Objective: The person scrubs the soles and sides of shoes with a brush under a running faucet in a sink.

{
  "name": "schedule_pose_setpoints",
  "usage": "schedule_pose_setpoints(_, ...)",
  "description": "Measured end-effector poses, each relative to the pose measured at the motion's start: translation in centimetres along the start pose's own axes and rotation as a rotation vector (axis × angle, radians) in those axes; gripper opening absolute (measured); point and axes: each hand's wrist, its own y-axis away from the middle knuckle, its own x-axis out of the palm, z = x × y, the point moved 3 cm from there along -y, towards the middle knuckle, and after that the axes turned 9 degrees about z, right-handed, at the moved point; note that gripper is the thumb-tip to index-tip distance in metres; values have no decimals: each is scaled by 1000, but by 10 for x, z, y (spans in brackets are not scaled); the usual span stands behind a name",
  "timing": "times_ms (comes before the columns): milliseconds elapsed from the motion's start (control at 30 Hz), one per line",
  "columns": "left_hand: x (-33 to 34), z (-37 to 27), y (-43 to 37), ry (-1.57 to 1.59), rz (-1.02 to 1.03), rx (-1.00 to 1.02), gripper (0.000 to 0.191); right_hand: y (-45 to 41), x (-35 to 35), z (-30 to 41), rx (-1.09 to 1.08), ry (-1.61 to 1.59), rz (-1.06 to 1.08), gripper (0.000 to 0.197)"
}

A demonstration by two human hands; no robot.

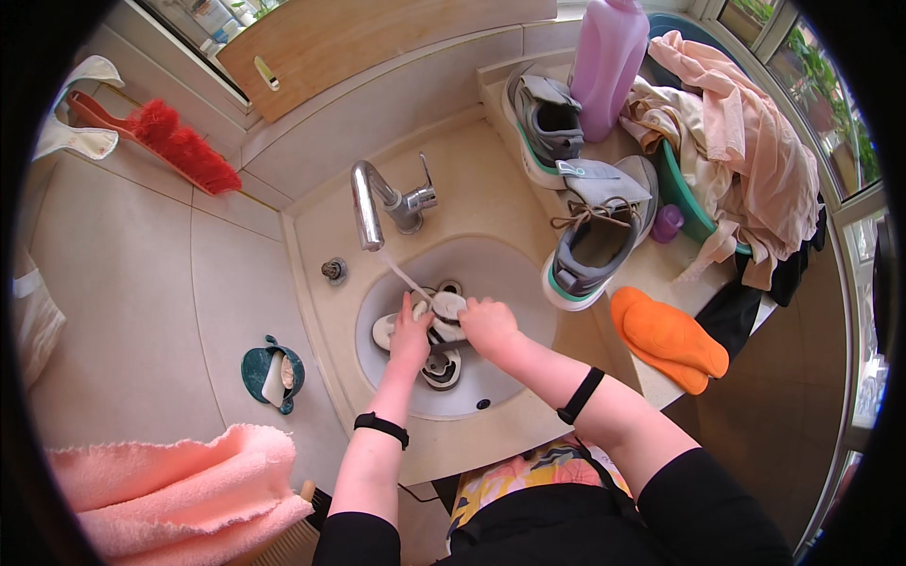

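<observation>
Water runs from the chrome faucet [375, 205] into the oval washbasin [524, 283]. Under the stream, my left hand [412, 331] and my right hand [488, 324] hold a white shoe with dark trim [447, 330] between them. The left fingers lie along its left side; the right fingers grip its upper right part. Another white and dark shoe [442, 371] lies beneath it in the basin, partly hidden by the held one and my hands. A pair of grey sneakers with teal-edged soles, the nearer one [587, 262] laced in brown, stands on the counter to the right.
Orange insoles [672, 339] lie at the right counter edge. Behind them are a green basin [683, 187] heaped with pink cloth [764, 156], a purple bottle [609, 71] and its cap [667, 223]. A red brush [177, 145], soap holder [262, 375] and pink towel [184, 488] are at left.
</observation>
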Motion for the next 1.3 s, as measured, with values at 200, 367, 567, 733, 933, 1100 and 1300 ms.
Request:
schedule_pose_setpoints(200, 4, -7, -12, 115, 29, -48, 27, -1, -13, -26, 108, -92, 14, 23)
schedule_pose_setpoints(367, 2, 0, -16, 248, -81, 43, 19, 18, -25, -34, 100, -185, 20, 27)
schedule_pose_setpoints(567, -21, -4, -2, 536, -302, 177, 23, 44, -53, -36, 56, -230, -99, 35)
schedule_pose_setpoints(733, -48, -19, 6, 640, -399, 234, 21, 58, -71, -28, 137, -291, -287, 37)
schedule_pose_setpoints(933, -60, -14, 12, 602, -528, 265, 21, 70, -88, -17, 105, -323, -304, 44)
schedule_pose_setpoints(1100, -68, -12, 18, 672, -540, 269, 21, 81, -110, -17, 96, -308, -367, 33)
schedule_pose_setpoints(1300, -74, -14, 20, 653, -509, 295, 19, 86, -120, -16, 78, -224, -356, 31)
